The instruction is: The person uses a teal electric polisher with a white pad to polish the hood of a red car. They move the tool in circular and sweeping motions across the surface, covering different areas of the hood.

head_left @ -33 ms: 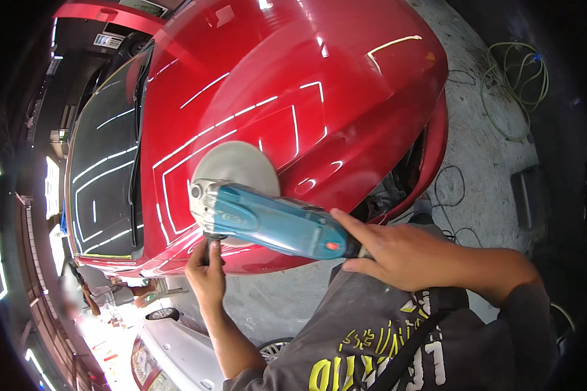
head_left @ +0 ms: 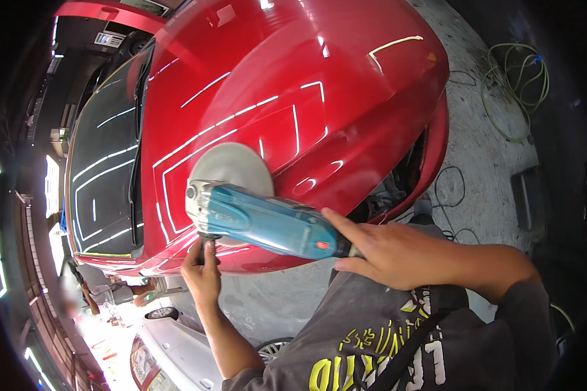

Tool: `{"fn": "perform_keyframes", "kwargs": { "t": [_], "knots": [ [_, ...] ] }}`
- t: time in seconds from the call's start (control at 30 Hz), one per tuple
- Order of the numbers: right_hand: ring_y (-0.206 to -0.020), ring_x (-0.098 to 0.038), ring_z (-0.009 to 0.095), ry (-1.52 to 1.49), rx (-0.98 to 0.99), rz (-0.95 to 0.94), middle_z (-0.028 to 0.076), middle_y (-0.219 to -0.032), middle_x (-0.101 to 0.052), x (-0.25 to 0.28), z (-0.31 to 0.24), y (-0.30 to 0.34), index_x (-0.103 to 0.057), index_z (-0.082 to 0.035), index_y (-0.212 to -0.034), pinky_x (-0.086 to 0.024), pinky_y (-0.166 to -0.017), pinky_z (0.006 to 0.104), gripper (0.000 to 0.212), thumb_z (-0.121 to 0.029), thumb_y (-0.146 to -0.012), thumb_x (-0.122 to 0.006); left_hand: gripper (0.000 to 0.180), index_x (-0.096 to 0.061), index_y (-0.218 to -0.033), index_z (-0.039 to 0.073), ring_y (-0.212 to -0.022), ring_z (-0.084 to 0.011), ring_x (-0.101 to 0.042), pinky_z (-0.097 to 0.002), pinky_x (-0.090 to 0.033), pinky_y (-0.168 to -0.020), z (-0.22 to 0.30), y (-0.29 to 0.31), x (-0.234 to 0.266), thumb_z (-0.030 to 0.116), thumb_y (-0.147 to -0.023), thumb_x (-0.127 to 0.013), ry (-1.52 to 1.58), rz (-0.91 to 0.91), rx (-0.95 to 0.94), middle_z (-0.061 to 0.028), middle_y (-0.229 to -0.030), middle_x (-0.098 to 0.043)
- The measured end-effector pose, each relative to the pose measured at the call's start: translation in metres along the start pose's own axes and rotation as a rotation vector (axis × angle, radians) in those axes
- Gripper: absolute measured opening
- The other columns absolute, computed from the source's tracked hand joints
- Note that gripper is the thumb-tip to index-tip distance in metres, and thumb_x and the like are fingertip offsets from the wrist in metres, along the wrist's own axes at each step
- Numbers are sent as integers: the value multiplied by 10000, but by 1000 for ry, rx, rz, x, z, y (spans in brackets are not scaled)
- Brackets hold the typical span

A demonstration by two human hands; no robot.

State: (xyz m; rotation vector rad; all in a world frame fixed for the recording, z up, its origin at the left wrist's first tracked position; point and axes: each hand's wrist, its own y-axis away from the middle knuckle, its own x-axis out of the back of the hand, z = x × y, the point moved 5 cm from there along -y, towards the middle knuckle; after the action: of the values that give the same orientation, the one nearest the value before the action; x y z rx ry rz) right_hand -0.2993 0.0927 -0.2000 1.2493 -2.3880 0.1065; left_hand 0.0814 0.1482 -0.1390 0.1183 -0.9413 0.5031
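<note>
A teal polisher (head_left: 261, 221) with a silver head spans the space between my two hands. Its round pale pad (head_left: 238, 166) lies against the hood (head_left: 346, 98) of a red car, near the side edge. My right hand (head_left: 391, 257) wraps around the rear of the body, behind an orange switch. Under the silver head, my left hand (head_left: 203, 274) grips the dark side handle (head_left: 207, 240). Part of the pad is hidden beneath the tool.
At the left is the car's dark windshield (head_left: 104, 176). A green hose (head_left: 518, 91) lies coiled on the grey floor at right, and a black cord (head_left: 447, 202) trails near the bumper. A silver car (head_left: 176, 352) and a person (head_left: 111, 293) appear at lower left.
The polisher has slid slightly to the left along the red hood, and both my hands have moved with it. My grip looks the same.
</note>
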Motion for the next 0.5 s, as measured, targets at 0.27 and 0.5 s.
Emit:
{"fn": "perform_keyframes", "kwargs": {
  "t": [0.27,0.5],
  "knots": [
    [-1399,-592,413,-350,143,-75,335,-1588,-491,-30,-56,-47,-63,-79,-1743,-419,-1204,466,1016,-217,-977,-716,336,-756,-1255,-57,-603,-44,-467,-260,-378,-558,-16,-68,75,220,-1076,-693,25,-66,-84,21,-703,-611],
    [-996,-727,307,-310,80,369,274,-1432,-618,-2,-30,30,-71,-158,-1753,-590,-876,424,1044,-147,-943,-730,382,-804,-1188,-10,-654,-84,-541,-302,-448,-607,111,-95,-5,329,-1017,-754,-90,-251,-378,-48,-688,-636]
  ]
}}
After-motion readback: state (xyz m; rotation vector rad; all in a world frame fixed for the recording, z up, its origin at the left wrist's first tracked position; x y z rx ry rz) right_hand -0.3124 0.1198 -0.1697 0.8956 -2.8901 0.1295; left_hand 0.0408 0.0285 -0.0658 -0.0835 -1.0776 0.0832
